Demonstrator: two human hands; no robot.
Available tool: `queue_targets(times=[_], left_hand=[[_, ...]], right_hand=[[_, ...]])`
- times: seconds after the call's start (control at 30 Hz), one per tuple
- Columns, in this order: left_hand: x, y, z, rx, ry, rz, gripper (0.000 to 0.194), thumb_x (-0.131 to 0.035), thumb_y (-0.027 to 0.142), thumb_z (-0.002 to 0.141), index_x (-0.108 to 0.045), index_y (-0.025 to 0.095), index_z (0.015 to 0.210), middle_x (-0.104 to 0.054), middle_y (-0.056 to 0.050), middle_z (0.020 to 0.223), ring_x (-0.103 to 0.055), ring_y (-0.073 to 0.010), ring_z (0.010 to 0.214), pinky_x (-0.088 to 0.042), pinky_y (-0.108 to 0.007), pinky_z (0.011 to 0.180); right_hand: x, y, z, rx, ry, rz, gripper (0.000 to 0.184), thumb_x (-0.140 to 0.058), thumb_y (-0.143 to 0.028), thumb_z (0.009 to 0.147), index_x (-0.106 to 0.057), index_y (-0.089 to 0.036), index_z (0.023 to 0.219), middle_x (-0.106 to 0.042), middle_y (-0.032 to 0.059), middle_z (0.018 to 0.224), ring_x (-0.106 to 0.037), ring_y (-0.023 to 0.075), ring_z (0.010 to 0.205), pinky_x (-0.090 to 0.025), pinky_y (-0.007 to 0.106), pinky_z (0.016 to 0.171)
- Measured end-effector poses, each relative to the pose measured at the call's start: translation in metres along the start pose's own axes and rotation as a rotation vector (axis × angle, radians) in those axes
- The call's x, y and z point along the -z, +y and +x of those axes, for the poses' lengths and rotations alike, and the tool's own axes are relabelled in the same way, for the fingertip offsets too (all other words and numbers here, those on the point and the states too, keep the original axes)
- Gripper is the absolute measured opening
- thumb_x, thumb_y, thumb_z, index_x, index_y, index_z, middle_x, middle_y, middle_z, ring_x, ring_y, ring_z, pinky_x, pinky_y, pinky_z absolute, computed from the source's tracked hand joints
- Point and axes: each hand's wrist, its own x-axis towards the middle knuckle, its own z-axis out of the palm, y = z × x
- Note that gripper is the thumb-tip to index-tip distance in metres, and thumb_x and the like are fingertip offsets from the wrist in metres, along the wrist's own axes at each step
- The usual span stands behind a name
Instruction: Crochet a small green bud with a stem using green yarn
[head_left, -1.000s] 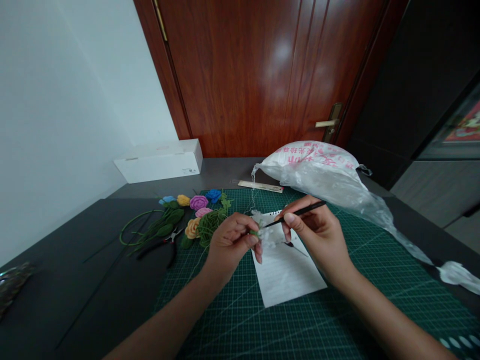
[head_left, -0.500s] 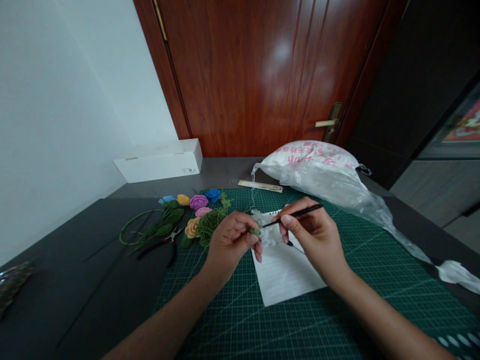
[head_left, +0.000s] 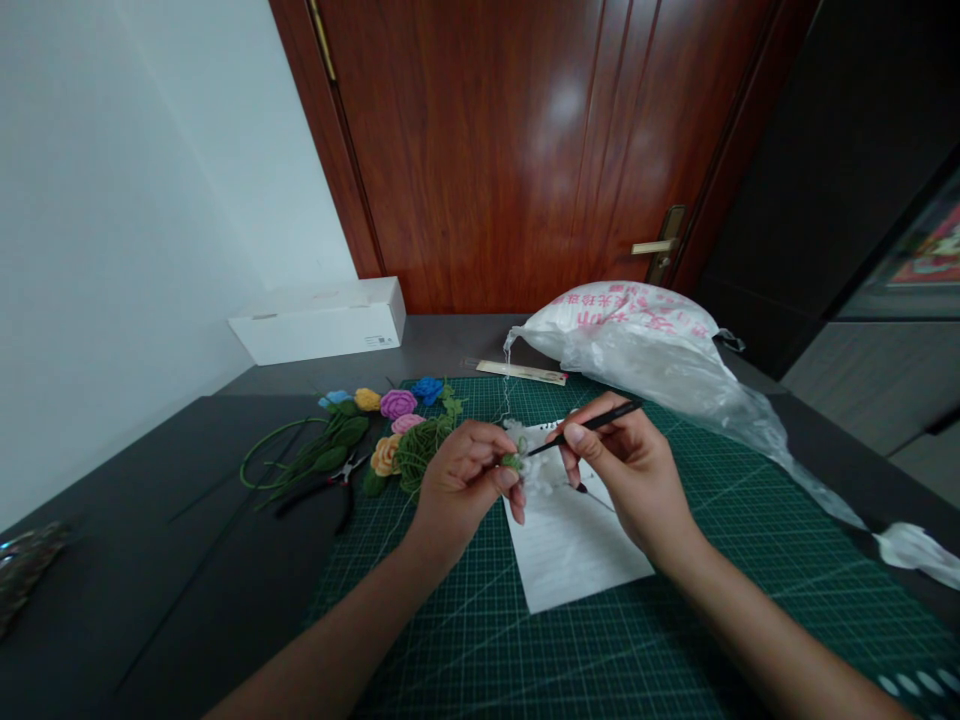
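Pinches a small green piece (head_left: 511, 462) between the thumb and fingertips of the left hand (head_left: 465, 480), clamped together. Grips a slim black tool (head_left: 600, 421) pen-fashion in the right hand (head_left: 637, 470), with thumb and fingers closed on the shaft. Slopes along the tool's long axis from upper right to lower left, ending at a tip just right of the green piece; cannot tell whether touching. Has the green piece leftward of the right fingertips, hence nearer the left hand. Holds both forearms slanting inward from the lower edge, with palms facing each other, above fluffy white material (head_left: 534, 480) and a sheet of paper (head_left: 574, 565). Has, farther left, a green yarn bundle (head_left: 420, 458) and pliers (head_left: 298, 499); beyond, at right, a plastic bag (head_left: 637, 345).
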Motion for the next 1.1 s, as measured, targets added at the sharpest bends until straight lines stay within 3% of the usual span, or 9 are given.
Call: queue_targets(times=[0.5, 0.8, 0.97, 1.1], left_hand=[[-0.001, 0.002, -0.002, 0.032, 0.014, 0.033, 0.018, -0.068, 0.001, 0.079, -0.065, 0.017, 0.088, -0.066, 0.005, 0.068, -0.064, -0.0101, 0.047, -0.056, -0.019, 0.041], [0.001, 0.003, -0.002, 0.063, -0.028, 0.061, 0.01, -0.068, 0.008, 0.083, -0.065, 0.016, 0.087, -0.064, 0.004, 0.064, -0.064, -0.0109, 0.047, -0.057, -0.021, 0.043], [0.003, 0.001, 0.0, 0.059, 0.014, 0.064, 0.01, -0.067, 0.007, 0.083, -0.064, 0.016, 0.087, -0.065, 0.004, 0.063, -0.064, -0.0114, 0.048, -0.058, -0.022, 0.044], [0.003, 0.002, 0.001, 0.056, 0.027, 0.065, 0.011, -0.067, 0.006, 0.083, -0.064, 0.016, 0.088, -0.065, 0.004, 0.063, -0.064, -0.0114, 0.048, -0.058, -0.022, 0.044]], right_hand=[[-0.003, -0.005, -0.006, 0.195, -0.129, -0.304, 0.008, -0.067, -0.023, 0.094, -0.067, -0.02, 0.087, -0.064, 0.0, 0.077, -0.063, 0.0112, 0.056, -0.052, 0.026, 0.053], [-0.002, 0.002, -0.002, 0.082, -0.056, -0.173, 0.009, -0.068, -0.026, 0.095, -0.063, -0.021, 0.089, -0.065, -0.0009, 0.078, -0.061, 0.01, 0.054, -0.05, 0.024, 0.05], [0.002, -0.007, -0.003, 0.139, 0.026, -0.115, 0.004, -0.068, -0.023, 0.094, -0.066, -0.021, 0.092, -0.067, 0.0008, 0.083, -0.063, 0.0116, 0.06, -0.054, 0.025, 0.052], [0.002, -0.007, -0.005, 0.195, -0.032, -0.164, 0.003, -0.067, -0.021, 0.095, -0.066, -0.023, 0.095, -0.068, 0.0019, 0.089, -0.063, 0.0116, 0.062, -0.054, 0.025, 0.053]])
